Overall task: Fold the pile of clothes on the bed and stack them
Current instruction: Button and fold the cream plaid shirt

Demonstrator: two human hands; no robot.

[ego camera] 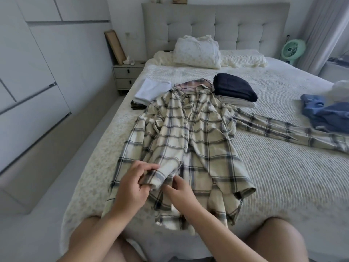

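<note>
A cream and dark plaid shirt [190, 140] lies spread front-up on the bed [283, 176], collar toward the headboard. Its right sleeve stretches out flat to the right; its left sleeve is folded in across the body. My left hand [132, 184] pinches the cuff of that folded sleeve near the hem. My right hand [179, 191] touches the same cuff from the right, fingers curled onto the cloth. Behind the collar stand a folded white pile [151, 90] on the left and a folded navy garment on white ones [234, 89] on the right. A crumpled blue garment [324, 112] lies far right.
Pillows and a bundled cream blanket [198, 52] sit at the grey headboard. A bedside table [126, 74] stands left of the bed, wardrobe doors [37, 63] along the left wall. A green fan [292, 48] is at the back right. My bare knees frame the bed's near edge.
</note>
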